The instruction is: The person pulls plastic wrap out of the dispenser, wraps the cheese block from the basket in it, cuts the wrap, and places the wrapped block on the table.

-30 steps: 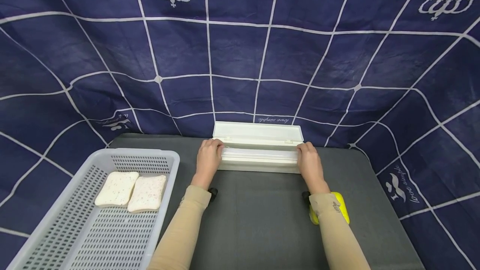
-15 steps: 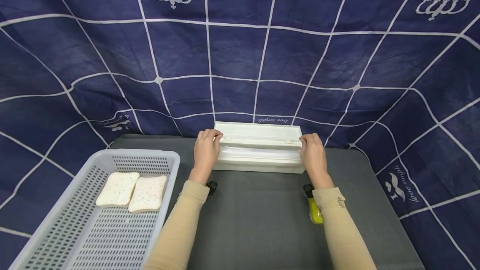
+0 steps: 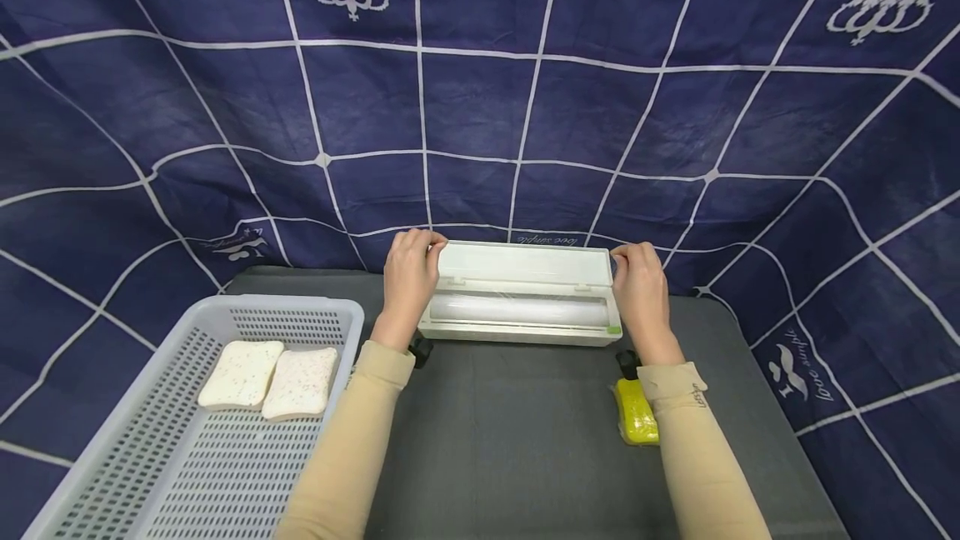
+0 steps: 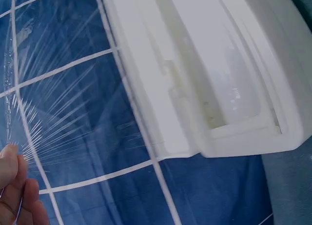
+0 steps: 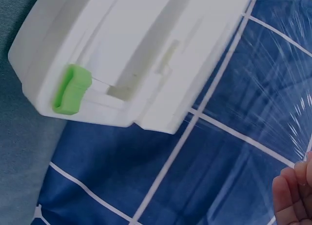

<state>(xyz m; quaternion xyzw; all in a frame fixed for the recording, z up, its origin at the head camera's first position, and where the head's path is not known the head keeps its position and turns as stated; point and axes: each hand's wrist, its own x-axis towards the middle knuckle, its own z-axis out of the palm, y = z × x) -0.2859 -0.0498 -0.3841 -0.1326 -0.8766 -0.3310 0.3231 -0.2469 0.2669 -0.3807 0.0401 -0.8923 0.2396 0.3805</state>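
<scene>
At the desk's [image 3: 517, 440] far edge, your white dispenser [image 3: 517, 332] could skid if you pull unevenly. The clear film [image 4: 63, 117] could tear where it creases, your left hand [image 3: 409, 275] and right hand [image 3: 643, 285] each pinching it between closed fingertips.

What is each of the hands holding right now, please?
Left hand: closed, pinching the clear film.
Right hand: closed, pinching the clear film too.

Two bread slices [image 3: 242, 375] in a grey basket [image 3: 232, 457], yellow block [image 3: 636, 415], blue checked cloth [image 3: 472, 115].
</scene>
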